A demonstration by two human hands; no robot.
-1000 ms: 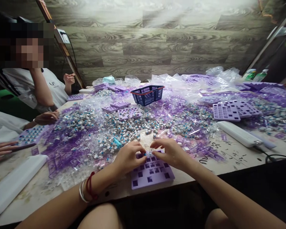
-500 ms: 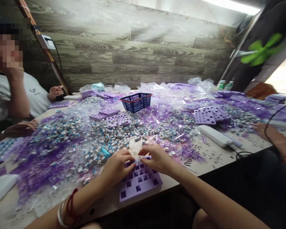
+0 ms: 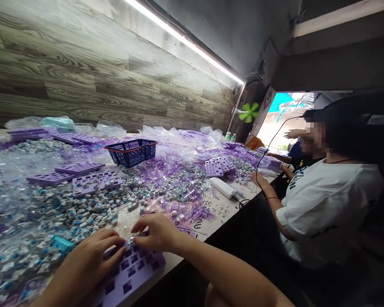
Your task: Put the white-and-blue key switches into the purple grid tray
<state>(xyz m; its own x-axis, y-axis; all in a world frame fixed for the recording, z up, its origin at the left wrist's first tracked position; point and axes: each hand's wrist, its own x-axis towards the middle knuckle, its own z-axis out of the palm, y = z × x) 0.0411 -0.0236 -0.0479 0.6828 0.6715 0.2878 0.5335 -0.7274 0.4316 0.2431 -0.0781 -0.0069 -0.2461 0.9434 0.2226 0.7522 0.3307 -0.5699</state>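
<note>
Fingers (image 3: pixel 114 242) hold glossy clear plastic (image 3: pixel 129 242) over a square-holed purple slab (image 3: pixel 143 279).

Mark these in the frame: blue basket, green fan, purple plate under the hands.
Dark blue basket (image 3: pixel 141 154): head view, side wall.
Green fan (image 3: pixel 248 113): head view, hub.
Purple plate with square cut-outs (image 3: pixel 142 276): head view, bare top face.

A dark blue basket (image 3: pixel 131 153) with a red-orange handle stands near the middle of the table (image 3: pixel 224 202). A white elongated device (image 3: pixel 222 186) lies to its right, nearer, with a black cable (image 3: pixel 242 203); black handwriting (image 3: pixel 216 208) marks the tabletop just beside it. At the far side, clear plastic bags (image 3: pixel 111 128) and a pale teal bag (image 3: pixel 58 123) lie before a wood-patterned wall (image 3: pixel 83 81). Green-labelled bottles (image 3: pixel 231 137) stand at the far right near a green fan (image 3: pixel 248 112). A lit tube (image 3: pixel 185 40) runs above. A person in a white shirt (image 3: pixel 326 200) sits at the right.
</note>
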